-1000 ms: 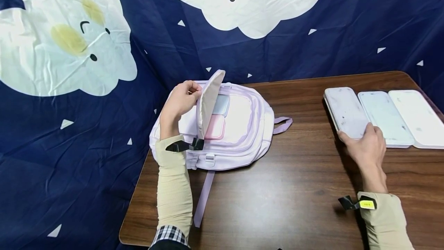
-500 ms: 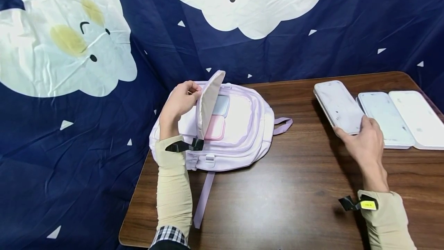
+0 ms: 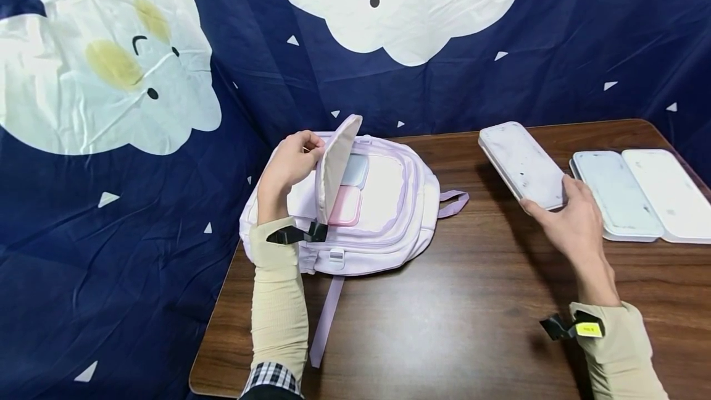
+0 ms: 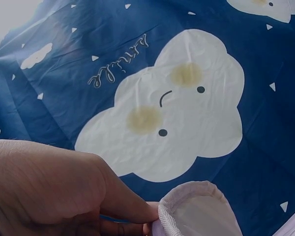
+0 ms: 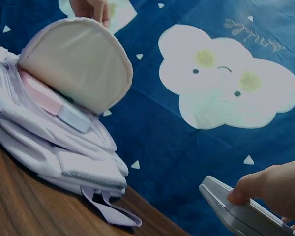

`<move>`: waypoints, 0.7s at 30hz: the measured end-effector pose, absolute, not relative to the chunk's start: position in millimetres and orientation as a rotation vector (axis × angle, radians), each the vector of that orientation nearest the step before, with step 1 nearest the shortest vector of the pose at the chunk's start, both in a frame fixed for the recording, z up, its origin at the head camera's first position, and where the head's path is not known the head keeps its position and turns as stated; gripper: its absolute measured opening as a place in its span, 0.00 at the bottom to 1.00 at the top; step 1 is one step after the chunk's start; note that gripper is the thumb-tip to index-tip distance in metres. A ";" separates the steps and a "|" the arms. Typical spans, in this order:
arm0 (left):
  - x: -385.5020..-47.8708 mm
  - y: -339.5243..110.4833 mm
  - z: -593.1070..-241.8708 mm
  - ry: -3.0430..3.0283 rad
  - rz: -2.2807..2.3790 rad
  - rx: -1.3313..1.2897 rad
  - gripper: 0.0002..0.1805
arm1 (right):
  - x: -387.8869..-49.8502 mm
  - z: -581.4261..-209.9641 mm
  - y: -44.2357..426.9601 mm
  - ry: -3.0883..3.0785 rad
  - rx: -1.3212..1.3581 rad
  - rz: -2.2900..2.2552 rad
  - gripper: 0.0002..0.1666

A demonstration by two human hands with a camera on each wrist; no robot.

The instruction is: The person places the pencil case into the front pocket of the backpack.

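A pale lilac backpack (image 3: 383, 252) lies on the table with its front pocket unzipped. My left hand (image 3: 292, 162) pinches the edge of the pocket's raised flap (image 3: 336, 168), also seen in the left wrist view. Inside the pocket are a pink case (image 3: 345, 205) and a light blue case (image 3: 355, 171), partly covered by the flap. On the right, my right hand (image 3: 574, 227) grips the near end of a pale grey, flat rectangular case (image 3: 522, 165). That case is held tilted above the table, its far end raised, thumb on one side.
A light blue rectangular case (image 3: 616, 196) and a white one (image 3: 672, 196) lie side by side on the wooden table (image 3: 433, 326) at the right. Behind the table hangs a dark blue cloth (image 3: 444, 91) with clouds. A lilac strap (image 3: 328, 323) trails toward the front.
My right hand has lifted the pale grey case from beside the light blue one and carried it left. The left hand keeps its pinch on the flap.
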State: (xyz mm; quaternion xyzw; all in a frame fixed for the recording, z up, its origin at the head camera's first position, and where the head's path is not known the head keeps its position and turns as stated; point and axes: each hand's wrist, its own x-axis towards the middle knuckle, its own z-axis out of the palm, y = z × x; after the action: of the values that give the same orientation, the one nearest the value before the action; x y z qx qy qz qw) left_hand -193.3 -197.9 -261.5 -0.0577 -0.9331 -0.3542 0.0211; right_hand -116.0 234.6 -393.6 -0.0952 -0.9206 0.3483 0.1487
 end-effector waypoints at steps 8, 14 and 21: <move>-193.7 -196.3 -261.0 -2.898 -1.127 -0.176 0.09 | -118.4 -380.0 222.6 -2.636 -0.189 0.998 0.51; -193.4 -195.0 -260.1 -2.895 -1.179 -0.181 0.09 | -123.5 -372.5 211.9 -2.618 -0.104 0.996 0.50; -193.9 -191.5 -259.6 -2.895 -1.207 -0.204 0.09 | -129.3 -369.6 200.1 -2.626 -0.007 1.016 0.49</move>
State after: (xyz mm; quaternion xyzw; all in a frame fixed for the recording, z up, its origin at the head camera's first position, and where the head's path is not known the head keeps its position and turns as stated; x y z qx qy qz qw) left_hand -193.9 -191.5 -259.6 -0.0648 -0.9211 -0.3839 -0.0010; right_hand -129.3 200.1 -369.6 -0.0025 -0.9202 0.3560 0.1625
